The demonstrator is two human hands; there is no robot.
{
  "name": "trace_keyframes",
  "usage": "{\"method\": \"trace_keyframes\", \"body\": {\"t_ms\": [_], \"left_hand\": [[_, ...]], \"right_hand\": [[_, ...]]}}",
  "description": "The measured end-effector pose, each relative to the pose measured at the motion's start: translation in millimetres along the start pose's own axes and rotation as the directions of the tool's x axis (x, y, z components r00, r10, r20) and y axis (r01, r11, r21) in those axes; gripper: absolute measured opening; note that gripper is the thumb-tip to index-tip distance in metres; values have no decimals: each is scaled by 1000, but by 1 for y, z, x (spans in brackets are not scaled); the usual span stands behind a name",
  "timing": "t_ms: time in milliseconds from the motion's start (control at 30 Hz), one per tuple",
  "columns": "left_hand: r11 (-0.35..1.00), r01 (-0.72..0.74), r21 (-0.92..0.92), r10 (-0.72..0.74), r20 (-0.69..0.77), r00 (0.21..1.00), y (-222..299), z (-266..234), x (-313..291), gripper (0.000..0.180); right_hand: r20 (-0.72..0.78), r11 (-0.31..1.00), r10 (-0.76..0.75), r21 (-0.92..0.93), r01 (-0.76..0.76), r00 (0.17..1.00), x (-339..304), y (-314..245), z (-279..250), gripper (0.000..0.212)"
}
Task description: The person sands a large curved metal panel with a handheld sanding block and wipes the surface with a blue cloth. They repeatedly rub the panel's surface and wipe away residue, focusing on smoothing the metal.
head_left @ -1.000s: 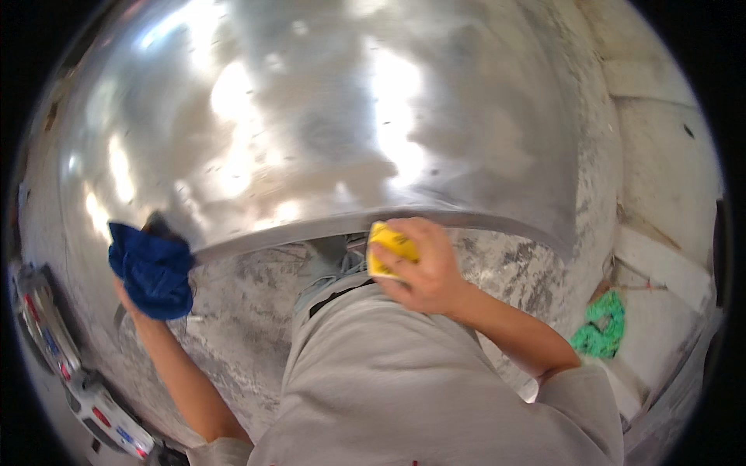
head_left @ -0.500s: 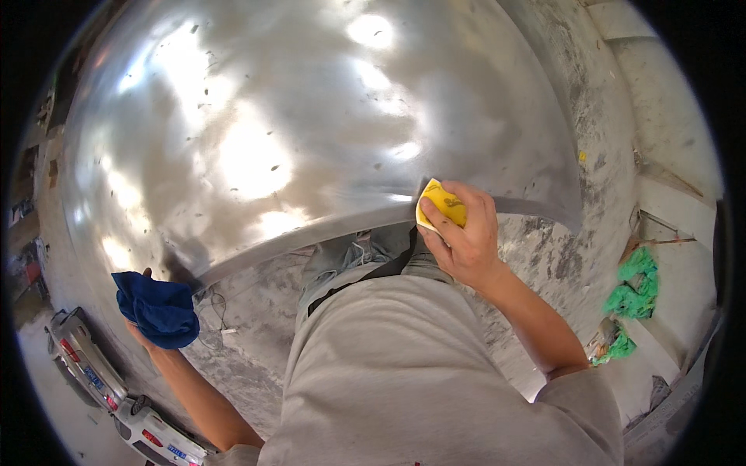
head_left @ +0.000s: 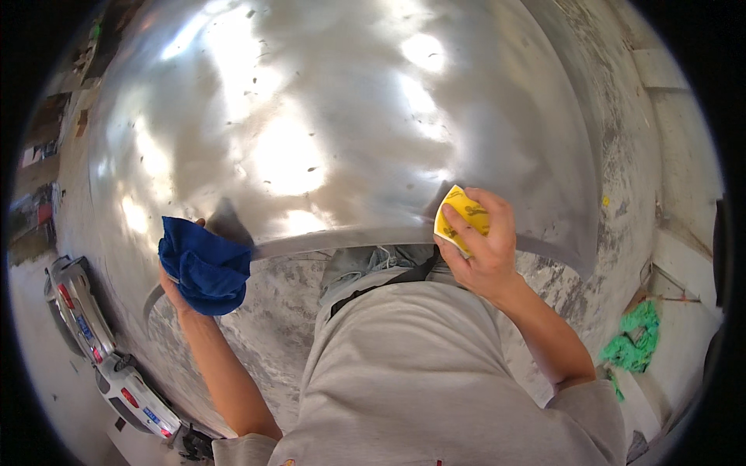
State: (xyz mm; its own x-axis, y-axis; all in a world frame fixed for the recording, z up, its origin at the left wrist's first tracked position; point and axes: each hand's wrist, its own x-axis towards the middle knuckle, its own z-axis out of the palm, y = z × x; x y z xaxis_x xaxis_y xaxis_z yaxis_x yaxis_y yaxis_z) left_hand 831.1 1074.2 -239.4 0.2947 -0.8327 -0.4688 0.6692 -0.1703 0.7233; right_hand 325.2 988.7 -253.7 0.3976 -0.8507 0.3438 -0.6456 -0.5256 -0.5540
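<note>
A large, curved bare-metal panel point(head_left: 357, 116), shiny and shaped like a car hood, fills the space in front of me. My right hand point(head_left: 489, 245) grips a piece of yellow sandpaper point(head_left: 468, 217), its printed back facing up, against the panel's near edge, right of centre. The fingers press on its top while its underside is hidden. At the left end of that edge, my left hand point(head_left: 177, 291) holds a crumpled dark blue cloth point(head_left: 206, 268). The cloth covers most of the fingers. Its dark reflection shows on the metal beside it.
Stained grey floor point(head_left: 272, 334) shows below the panel's near edge. White cars point(head_left: 136, 392) stand at the lower left. Green crumpled plastic point(head_left: 633, 338) lies at the right, beside a pale wall point(head_left: 684, 210). Shelves with clutter point(head_left: 35, 194) are at the far left.
The view has shifted, so the panel appears farther right. My left hand has brought the blue cloth rightward and farther from me. My right hand keeps the sandpaper at the near edge.
</note>
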Motion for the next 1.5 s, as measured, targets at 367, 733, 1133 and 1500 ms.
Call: {"method": "trace_keyframes", "body": {"t_ms": [367,733,1133,1500], "left_hand": [[992,-28,-125,48,160,986,-12,-12,-4,69],[990,-72,-120,85,106,991,-16,-21,-11,70],[989,-121,-79,118,-42,992,-14,-21,-17,67],[983,-169,-70,147,-252,956,-25,-5,-19,67]], "right_hand": [[-21,997,1,-78,-2,1000,64,28,-10,45],[-124,976,66,-198,-90,990,147,78,-4,79],[215,991,26,-131,3,976,179,19,32,120],[254,986,-18,-157,60,967,150,43,-20,101]]}}
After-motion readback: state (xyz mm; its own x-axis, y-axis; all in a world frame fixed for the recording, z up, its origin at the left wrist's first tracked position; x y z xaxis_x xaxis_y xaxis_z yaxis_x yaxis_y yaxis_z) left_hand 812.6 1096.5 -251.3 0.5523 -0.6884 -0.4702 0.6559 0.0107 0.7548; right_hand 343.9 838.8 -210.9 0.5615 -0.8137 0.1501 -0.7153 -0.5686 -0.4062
